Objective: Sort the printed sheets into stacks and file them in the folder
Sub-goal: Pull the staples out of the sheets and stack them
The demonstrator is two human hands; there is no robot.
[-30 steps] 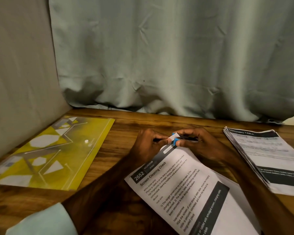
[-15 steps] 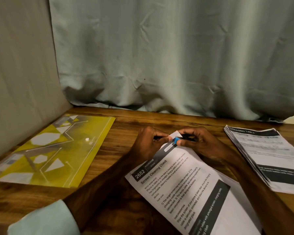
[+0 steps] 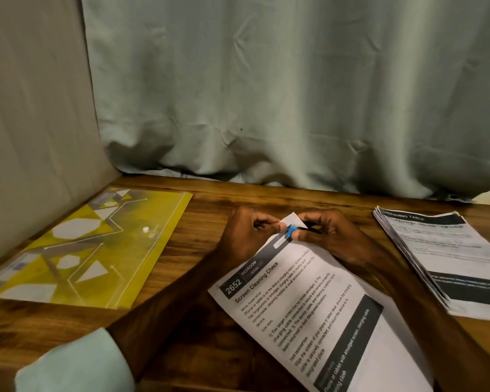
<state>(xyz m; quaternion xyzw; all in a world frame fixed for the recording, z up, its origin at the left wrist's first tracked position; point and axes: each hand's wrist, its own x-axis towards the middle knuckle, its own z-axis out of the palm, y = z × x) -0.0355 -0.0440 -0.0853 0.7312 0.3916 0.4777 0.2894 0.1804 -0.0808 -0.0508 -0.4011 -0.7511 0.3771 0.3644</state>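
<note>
Both hands meet at the top corner of the printed sheets (image 3: pixel 303 312), which lie slanted on the table (image 3: pixel 207 210) in front of the person. The left hand (image 3: pixel 248 236) pinches that corner, I think to hold the pages together so they do not slide. The right hand (image 3: pixel 334 236) pinches a small blue clip (image 3: pixel 290 232) at the same corner. It looks meant to keep this bunch as one set, but I cannot tell if it bites the paper yet. Something thin and dark sits under the right fingers, too small to name. The yellow folder (image 3: pixel 102 250) lies flat on the left, well apart from the sheets. A second stack (image 3: pixel 447 258) of pages sits on the right, near the right arm. A pale green curtain (image 3: pixel 266 94) hangs behind. The left arm lies between the sheets and the folder, so it would be in the way of filing.
</note>
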